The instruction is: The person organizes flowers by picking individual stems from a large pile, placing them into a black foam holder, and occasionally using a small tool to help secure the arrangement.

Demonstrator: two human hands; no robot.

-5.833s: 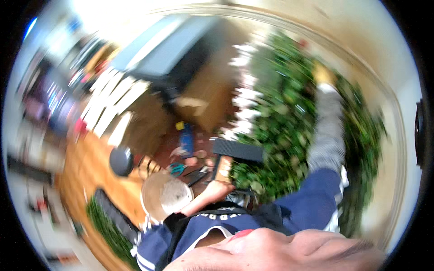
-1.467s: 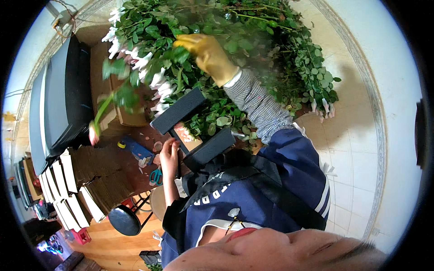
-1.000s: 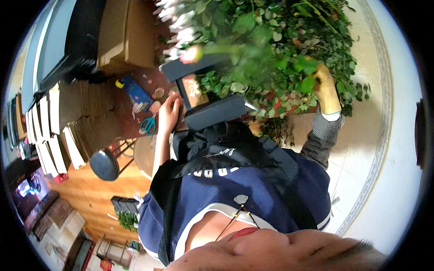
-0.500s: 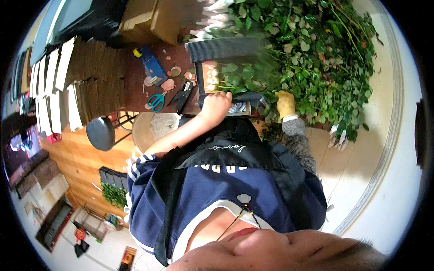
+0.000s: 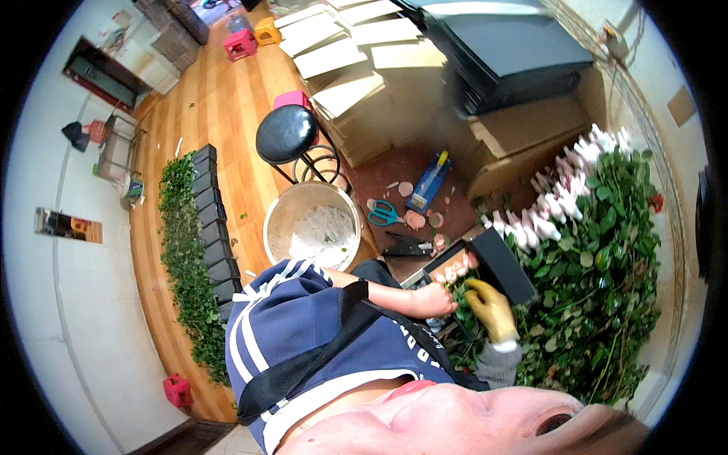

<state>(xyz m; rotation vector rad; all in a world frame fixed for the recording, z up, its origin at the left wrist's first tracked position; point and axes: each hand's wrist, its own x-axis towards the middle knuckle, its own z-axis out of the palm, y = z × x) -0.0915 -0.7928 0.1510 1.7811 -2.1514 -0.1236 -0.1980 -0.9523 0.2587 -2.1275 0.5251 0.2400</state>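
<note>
My left hand (image 5: 434, 300) is closed round rose stems just below a row of pale pink rose heads (image 5: 459, 268) lying in a dark padded jig (image 5: 500, 265). My right hand (image 5: 489, 311), in a yellow glove, is beside it among the leaves, fingers bent and apart. A large heap of leafy roses (image 5: 591, 303) lies to the right, with white-sleeved heads (image 5: 531, 227) along its left edge. Teal scissors (image 5: 385, 214), a black tool (image 5: 407, 247) and a blue tool (image 5: 431, 182) lie on the brown table with loose pink petals.
Cardboard stacks (image 5: 341, 98) and dark sheets (image 5: 523, 45) stand at the back. A bucket (image 5: 280, 220) and black stool (image 5: 284, 133) are left of the table. A long row of black-wrapped leafy bundles (image 5: 211, 197) lies on the wooden floor, plastic stools (image 5: 240, 44) farther back.
The view has swung left, showing more floor. The gloved right hand, earlier out over the rose heap, has come in to the jig beside my left hand, which has moved onto the stems.
</note>
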